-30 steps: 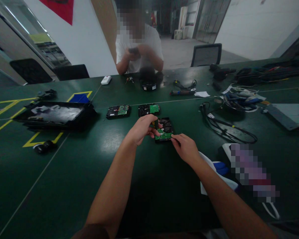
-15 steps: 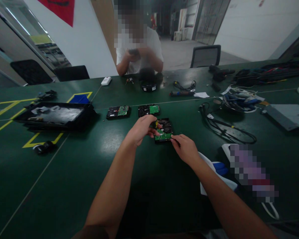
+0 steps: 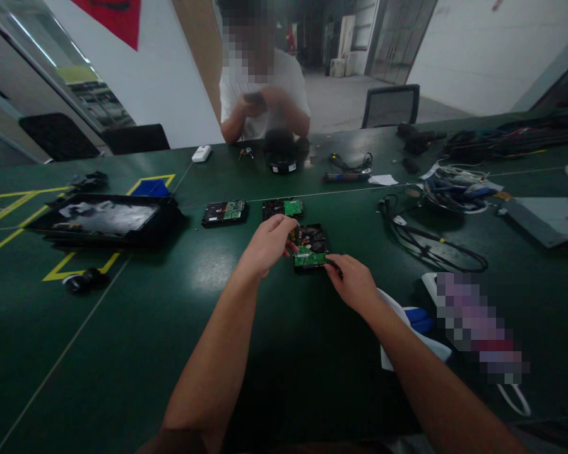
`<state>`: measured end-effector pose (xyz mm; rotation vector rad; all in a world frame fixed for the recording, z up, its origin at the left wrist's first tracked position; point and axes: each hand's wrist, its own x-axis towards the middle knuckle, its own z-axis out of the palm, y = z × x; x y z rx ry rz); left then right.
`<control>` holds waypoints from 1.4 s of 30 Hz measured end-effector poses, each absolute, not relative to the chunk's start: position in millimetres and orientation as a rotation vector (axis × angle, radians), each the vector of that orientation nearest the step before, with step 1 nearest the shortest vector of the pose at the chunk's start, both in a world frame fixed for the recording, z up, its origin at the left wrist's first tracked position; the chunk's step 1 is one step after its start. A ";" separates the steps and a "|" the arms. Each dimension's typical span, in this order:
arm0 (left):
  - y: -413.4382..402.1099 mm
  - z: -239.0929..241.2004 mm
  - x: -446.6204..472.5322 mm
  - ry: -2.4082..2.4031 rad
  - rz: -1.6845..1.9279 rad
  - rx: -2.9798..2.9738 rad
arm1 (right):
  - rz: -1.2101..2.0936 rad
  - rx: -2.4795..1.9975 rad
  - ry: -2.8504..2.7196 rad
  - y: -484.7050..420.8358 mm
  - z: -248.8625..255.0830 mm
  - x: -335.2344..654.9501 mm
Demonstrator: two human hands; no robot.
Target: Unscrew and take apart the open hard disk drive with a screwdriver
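Note:
In front of me on the dark green table lies a hard drive [image 3: 315, 236], its green circuit board on the side nearest me. My right hand [image 3: 355, 280] pinches the drive's near right corner between thumb and fingers. Over the drive's left side, my left hand [image 3: 272, 243] has its fingers curled around a small yellow-and-black tool [image 3: 293, 235]; most of it is hidden, so its kind is unclear. Just behind sits a second hard drive [image 3: 284, 207], partly covered by my left hand. A third hard drive [image 3: 224, 213] lies farther left, board side up.
A black tray [image 3: 108, 221] stands at left by yellow tape. At right are a black cable [image 3: 430, 246], a bundle of cables [image 3: 459, 189], a grey metal box [image 3: 544, 221] and a white-and-blue item [image 3: 407, 321] under my forearm. Across the table sits a person [image 3: 265, 94].
My left fingers have curled in more and shifted slightly left, showing more of the drive. My right hand and the drive stay in place.

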<state>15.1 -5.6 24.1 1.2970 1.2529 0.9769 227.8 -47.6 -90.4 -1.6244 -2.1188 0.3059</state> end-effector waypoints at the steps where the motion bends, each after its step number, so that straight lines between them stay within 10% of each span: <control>1: -5.9 24.5 15.0 1.256 0.975 1.301 | 0.316 -1.634 -2.105 -47.6 -90.7 228.0; 42: -6.3 24.9 15.8 1.206 0.945 1.331 | 0.207 -1.619 -2.070 -46.7 -67.8 227.0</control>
